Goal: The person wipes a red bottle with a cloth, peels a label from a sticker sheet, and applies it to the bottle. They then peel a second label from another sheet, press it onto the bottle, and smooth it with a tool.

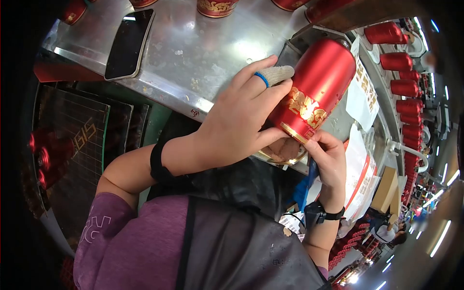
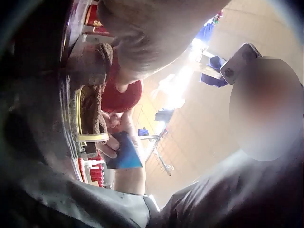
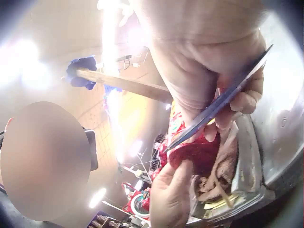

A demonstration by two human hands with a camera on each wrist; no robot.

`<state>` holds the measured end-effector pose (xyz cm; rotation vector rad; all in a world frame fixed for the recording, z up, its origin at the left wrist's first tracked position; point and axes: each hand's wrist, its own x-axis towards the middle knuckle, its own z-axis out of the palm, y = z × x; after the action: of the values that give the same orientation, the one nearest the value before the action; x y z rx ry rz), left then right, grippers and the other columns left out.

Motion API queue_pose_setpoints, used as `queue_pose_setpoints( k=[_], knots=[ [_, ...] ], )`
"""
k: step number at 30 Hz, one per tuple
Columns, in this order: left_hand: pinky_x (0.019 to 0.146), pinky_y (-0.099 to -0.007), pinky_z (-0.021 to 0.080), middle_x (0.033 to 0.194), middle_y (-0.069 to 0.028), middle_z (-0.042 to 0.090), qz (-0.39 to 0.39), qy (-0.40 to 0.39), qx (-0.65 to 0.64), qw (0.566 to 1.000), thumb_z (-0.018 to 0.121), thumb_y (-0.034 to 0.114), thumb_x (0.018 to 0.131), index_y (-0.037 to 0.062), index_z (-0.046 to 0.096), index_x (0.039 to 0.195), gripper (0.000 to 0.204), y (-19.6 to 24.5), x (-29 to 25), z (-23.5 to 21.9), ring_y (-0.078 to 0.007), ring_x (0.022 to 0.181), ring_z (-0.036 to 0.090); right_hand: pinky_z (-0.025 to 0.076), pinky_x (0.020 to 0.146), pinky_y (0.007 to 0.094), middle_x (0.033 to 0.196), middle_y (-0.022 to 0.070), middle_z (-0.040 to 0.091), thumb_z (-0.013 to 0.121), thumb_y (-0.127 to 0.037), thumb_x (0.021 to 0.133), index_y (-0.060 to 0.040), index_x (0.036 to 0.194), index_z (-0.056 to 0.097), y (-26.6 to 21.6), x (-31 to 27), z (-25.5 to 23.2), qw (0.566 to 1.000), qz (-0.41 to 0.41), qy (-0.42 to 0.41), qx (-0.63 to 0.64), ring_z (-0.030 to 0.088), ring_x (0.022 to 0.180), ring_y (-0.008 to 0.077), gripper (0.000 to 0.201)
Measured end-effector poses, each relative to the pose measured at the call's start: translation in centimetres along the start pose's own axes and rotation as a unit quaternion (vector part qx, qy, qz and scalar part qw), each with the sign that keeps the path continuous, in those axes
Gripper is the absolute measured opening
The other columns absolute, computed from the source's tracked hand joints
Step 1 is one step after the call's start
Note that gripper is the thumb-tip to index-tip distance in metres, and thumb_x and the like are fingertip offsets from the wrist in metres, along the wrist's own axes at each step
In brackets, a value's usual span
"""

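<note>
A glossy red tumbler (image 1: 325, 72) with a gold dragon-like decal (image 1: 305, 107) lies tilted between both hands, its flat base (image 2: 124, 97) toward the body. My left hand (image 1: 237, 113) holds its side, fingers along the wall and thumb near the base edge. A pale cloth finger cover (image 1: 279, 75) with a blue band is on one finger. At the base edge, my right hand (image 1: 329, 157) touches with thumb and forefinger. Its other fingers hold a thin, flat blue scraper (image 3: 221, 102). Below the tumbler, a damp-looking brown cloth (image 1: 282, 150) sits in a container.
A phone (image 1: 129, 43) lies on the metal table (image 1: 179, 63) at the left. Several red cups (image 1: 216, 7) stand along the far edge. Printed sheets (image 1: 362, 94) lie at the right, beyond them rows of red tumblers (image 1: 403, 88) on stands. Dark crates (image 1: 79, 130) are at lower left.
</note>
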<state>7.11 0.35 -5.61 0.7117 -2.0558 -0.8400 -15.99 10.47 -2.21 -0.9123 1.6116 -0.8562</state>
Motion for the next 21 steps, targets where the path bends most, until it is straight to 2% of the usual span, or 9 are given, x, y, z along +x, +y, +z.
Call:
queue_pose_setpoints(
  k=[1,5,8,10,13,19,21],
  knots=[
    [0.108,-0.0493,0.033,0.124,-0.0206,0.056,-0.001,-0.013,0.016,1.0,0.082,0.023,0.072,-0.0038,0.05,0.135,0.075,0.2,0.0,-0.2,-0.0417,0.134,0.038,0.037,0.062,0.0203,0.076,-0.0049,0.059,0.073,-0.011,0.089,-0.0022,0.081,0.064,0.5,0.2,-0.1,1.0,0.022,-0.009,0.009,0.048,0.069,0.0027,0.015],
    [0.11,-0.0476,0.032,0.131,-0.0212,0.052,-0.031,-0.032,0.001,0.999,0.083,0.029,0.073,-0.0041,0.044,0.14,0.084,0.1,0.0,-0.8,-0.0408,0.135,0.037,0.038,0.062,0.0202,0.075,-0.0054,0.061,0.073,-0.012,0.09,-0.0024,0.083,0.065,0.6,0.7,0.3,1.0,0.009,-0.013,0.014,0.05,0.068,0.0024,0.014],
    [0.111,-0.0454,0.031,0.139,-0.0212,0.046,-0.071,-0.035,-0.07,0.994,0.084,0.033,0.075,-0.0036,0.038,0.144,0.09,0.5,-0.4,-0.5,-0.039,0.136,0.036,0.04,0.063,0.0203,0.077,-0.0043,0.062,0.073,-0.012,0.09,-0.0022,0.083,0.065,0.6,0.5,0.1,1.0,0.009,-0.015,0.024,0.051,0.07,0.0025,0.014],
    [0.113,-0.0432,0.029,0.143,-0.0212,0.041,-0.116,-0.046,-0.117,0.985,0.08,0.031,0.081,-0.0038,0.038,0.145,0.085,0.7,-0.5,-0.3,-0.0369,0.137,0.035,0.041,0.064,0.0203,0.077,-0.004,0.062,0.073,-0.012,0.09,-0.0021,0.084,0.066,0.6,0.5,0.0,1.0,0.009,-0.021,0.022,0.052,0.07,0.0027,0.014],
    [0.113,-0.0423,0.029,0.144,-0.0212,0.042,-0.135,-0.048,-0.141,0.98,0.077,0.027,0.084,-0.0038,0.037,0.146,0.08,-0.2,-0.6,-0.3,-0.0355,0.136,0.037,0.041,0.065,0.0205,0.077,-0.0035,0.063,0.073,-0.012,0.089,-0.0018,0.084,0.066,0.4,1.0,0.6,0.999,0.021,-0.017,0.019,0.053,0.071,0.0031,0.014],
    [0.113,-0.0401,0.028,0.142,-0.0216,0.044,-0.13,-0.041,-0.16,0.978,0.071,0.02,0.088,-0.0003,0.037,0.148,0.072,-0.8,-1.1,-0.3,-0.0323,0.134,0.04,0.042,0.066,0.0205,0.077,-0.0029,0.064,0.074,-0.012,0.089,-0.0012,0.084,0.067,0.5,1.4,0.9,0.999,0.01,-0.02,0.027,0.053,0.071,0.0033,0.014],
    [0.113,-0.0396,0.028,0.142,-0.0214,0.045,-0.143,-0.061,-0.165,0.974,0.068,0.019,0.09,0.0004,0.037,0.149,0.068,-0.3,-1.1,-0.4,-0.0313,0.134,0.04,0.042,0.066,0.0205,0.077,-0.0031,0.064,0.074,-0.013,0.089,-0.0012,0.084,0.067,0.7,1.1,0.5,0.999,0.008,-0.02,0.029,0.053,0.071,0.0031,0.014]
  ],
)
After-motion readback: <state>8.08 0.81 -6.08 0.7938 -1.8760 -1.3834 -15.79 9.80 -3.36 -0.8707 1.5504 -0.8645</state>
